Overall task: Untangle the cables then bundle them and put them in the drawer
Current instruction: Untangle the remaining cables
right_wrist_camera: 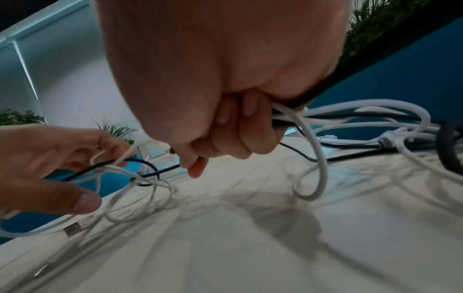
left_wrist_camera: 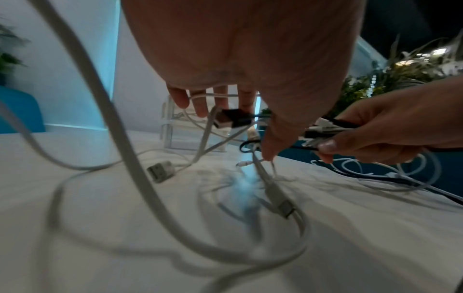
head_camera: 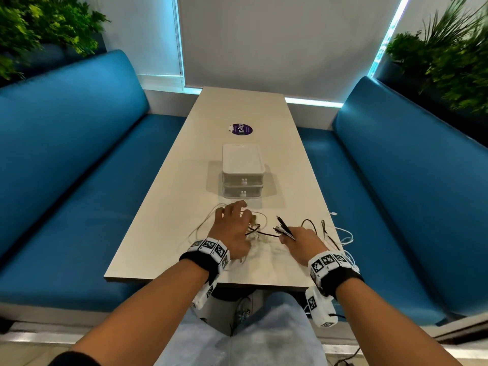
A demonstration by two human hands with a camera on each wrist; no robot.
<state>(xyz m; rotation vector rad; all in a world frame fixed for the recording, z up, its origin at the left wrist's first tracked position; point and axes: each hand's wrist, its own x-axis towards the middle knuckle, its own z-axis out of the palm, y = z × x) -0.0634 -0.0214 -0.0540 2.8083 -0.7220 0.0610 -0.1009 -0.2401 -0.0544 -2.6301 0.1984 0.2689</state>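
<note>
**Both hands in the cable tangle, drawer unit shut**

Low in the middle of the head view, the left hand [head_camera: 232, 228] hovers over a tangle of cables [head_camera: 260, 233] on the pale table [head_camera: 169, 196], its fingers spread and only loosely bent. From the left wrist view those fingertips [left_wrist_camera: 200, 109] hook a thin white strand, and a black USB plug [left_wrist_camera: 231, 119] hangs just under them, so the hand holds a light catch on the wires, not a fist. To the right of it, the right hand [head_camera: 301, 241] is closed tight around a bunch of black and white cable ends [head_camera: 284, 228] that stick out towards the upper left; the right wrist view shows its fingers [right_wrist_camera: 240, 136] curled round black and white cords that loop away to the right edge of the frame.

Just above the hands, at the centre of the frame, stands a white two-drawer unit [head_camera: 243, 165], both drawers closed. Beyond it a round purple sticker [head_camera: 240, 129] on the tabletop reads "Clay"; its smaller print is too small to read. Blue benches [head_camera: 79, 165] fill both sides.
</note>
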